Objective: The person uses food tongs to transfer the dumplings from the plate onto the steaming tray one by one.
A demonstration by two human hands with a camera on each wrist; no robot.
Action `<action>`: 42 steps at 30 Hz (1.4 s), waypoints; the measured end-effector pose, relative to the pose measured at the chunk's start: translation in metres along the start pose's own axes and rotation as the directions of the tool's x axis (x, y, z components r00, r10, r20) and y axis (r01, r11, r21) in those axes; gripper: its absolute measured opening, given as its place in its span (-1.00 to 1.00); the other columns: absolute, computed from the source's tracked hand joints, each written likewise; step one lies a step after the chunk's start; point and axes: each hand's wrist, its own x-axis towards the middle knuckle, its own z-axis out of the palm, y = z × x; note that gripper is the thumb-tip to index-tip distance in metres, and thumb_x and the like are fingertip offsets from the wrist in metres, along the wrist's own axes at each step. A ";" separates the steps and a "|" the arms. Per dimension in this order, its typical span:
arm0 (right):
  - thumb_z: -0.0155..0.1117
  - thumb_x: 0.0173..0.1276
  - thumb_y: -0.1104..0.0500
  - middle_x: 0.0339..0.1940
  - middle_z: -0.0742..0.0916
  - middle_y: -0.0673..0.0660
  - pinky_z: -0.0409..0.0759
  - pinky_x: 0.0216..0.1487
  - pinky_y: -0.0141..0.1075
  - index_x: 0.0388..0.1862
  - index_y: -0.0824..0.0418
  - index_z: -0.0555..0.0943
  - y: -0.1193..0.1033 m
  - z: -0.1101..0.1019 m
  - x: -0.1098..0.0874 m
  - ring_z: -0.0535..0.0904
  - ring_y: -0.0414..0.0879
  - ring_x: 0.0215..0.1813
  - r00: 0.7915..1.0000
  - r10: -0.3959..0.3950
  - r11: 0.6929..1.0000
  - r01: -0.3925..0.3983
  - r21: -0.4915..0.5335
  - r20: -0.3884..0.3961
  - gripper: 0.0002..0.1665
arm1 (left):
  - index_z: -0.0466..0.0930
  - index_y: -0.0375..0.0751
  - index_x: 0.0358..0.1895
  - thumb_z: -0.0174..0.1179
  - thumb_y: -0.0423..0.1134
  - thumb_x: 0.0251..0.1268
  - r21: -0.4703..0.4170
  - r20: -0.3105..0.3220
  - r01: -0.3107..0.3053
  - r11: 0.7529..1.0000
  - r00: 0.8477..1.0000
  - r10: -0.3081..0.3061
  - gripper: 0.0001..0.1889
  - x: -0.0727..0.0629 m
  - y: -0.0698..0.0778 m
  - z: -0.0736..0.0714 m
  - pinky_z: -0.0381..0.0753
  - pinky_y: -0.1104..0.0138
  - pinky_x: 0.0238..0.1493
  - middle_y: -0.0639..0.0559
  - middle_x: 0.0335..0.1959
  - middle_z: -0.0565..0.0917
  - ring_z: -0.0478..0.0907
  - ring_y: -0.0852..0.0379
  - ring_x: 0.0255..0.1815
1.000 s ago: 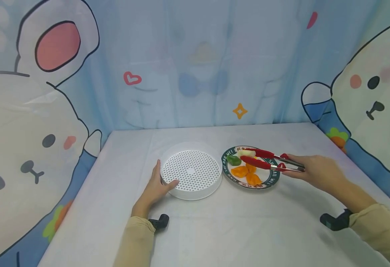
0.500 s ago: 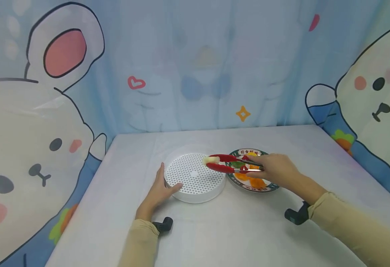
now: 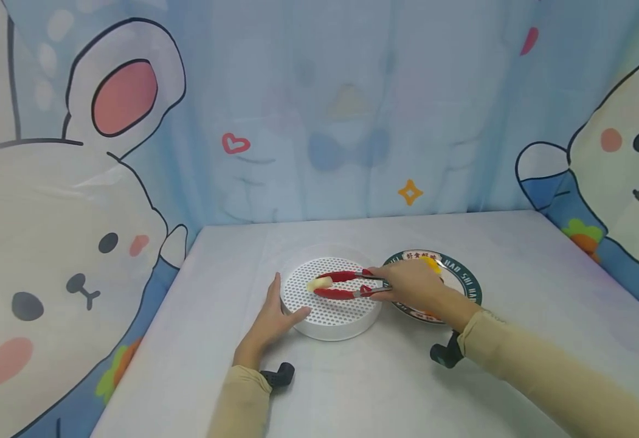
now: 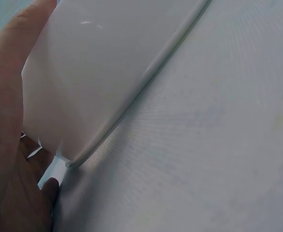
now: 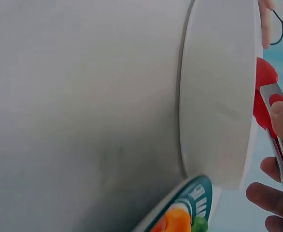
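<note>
My left hand (image 3: 270,322) holds the left side of a round white steamer basket (image 3: 332,331), its thumb over the near rim. In the left wrist view this hand (image 4: 4,96) lies along the basket's smooth wall (image 4: 93,63). With my right hand (image 3: 414,283) I grip metal tongs (image 3: 337,294) with red tips. Between the tips sits a small pale yellow piece (image 3: 319,284), above the perforated floor; contact with it cannot be told. The right wrist view has the tongs (image 5: 262,113) beyond the basket wall (image 5: 216,96), with my thumb pressing their arm.
A plate (image 3: 469,283) with a dark green lettered rim stands right of the basket, partly covered by my right hand. Orange pieces (image 5: 176,220) and a green piece (image 5: 199,224) lie on it. A curtain (image 3: 352,109) with cartoon rabbits hangs behind the white table (image 3: 352,389).
My right hand has carried the tongs and the pale yellow piece leftward, from above the plate to above the basket. My left hand keeps its hold on the basket. The head view has shifted slightly.
</note>
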 end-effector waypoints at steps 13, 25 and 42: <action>0.32 0.11 -0.32 -0.06 0.76 0.06 0.67 -0.18 -0.20 0.20 0.05 0.58 -0.013 0.011 0.017 0.67 -0.05 -0.14 1.000 -0.012 1.000 0.012 0.008 -0.004 -0.25 | -0.38 0.01 0.54 0.28 0.22 0.05 -0.005 0.001 0.017 1.000 1.000 -0.017 0.17 -0.002 0.005 0.001 -0.03 -0.14 0.48 -0.10 0.58 -0.20 -0.21 -0.14 0.57; 0.32 0.09 -0.35 -0.06 0.77 0.07 0.68 -0.24 -0.26 0.20 0.01 0.58 -0.018 0.019 0.026 0.67 -0.04 -0.18 1.000 -0.004 0.999 0.003 0.052 0.019 -0.24 | -0.39 0.01 0.54 0.28 0.22 0.05 -0.009 0.012 0.001 1.000 1.000 -0.001 0.17 -0.001 0.004 0.003 -0.02 -0.14 0.48 -0.09 0.58 -0.18 -0.20 -0.13 0.57; 0.35 0.02 -0.38 0.11 0.69 0.13 0.64 0.04 -0.03 0.30 0.08 0.48 -0.016 0.014 0.026 0.64 0.07 0.06 0.998 0.060 0.990 -0.062 0.125 0.017 -0.07 | -0.41 0.05 0.54 0.27 0.23 0.07 0.005 0.010 0.012 1.000 1.000 -0.012 0.16 -0.003 0.001 -0.002 -0.04 -0.13 0.48 -0.09 0.58 -0.21 -0.21 -0.14 0.57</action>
